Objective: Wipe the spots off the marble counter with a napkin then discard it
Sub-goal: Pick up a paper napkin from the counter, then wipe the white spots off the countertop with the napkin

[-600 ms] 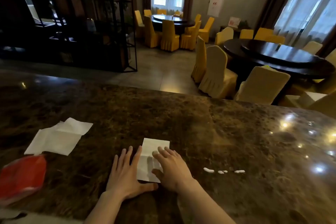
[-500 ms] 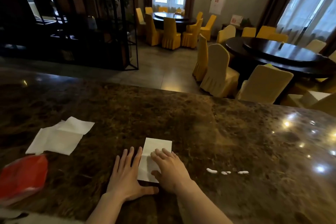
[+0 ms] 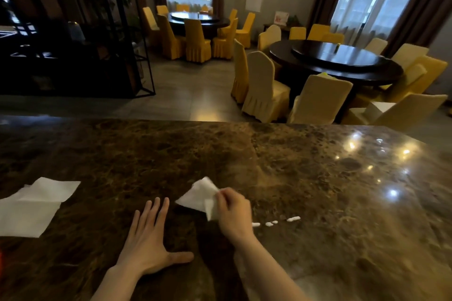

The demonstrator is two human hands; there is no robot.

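White spots sit in a short row on the marble counter, unwiped (so the real work hasn't begun). The right hand pinches a folded napkin just left of them, lifted at an angle. The left hand lies flat, fingers spread. Wiping and discarding remain.

A restaurant dining hall: round tables ringed by covered chairs.
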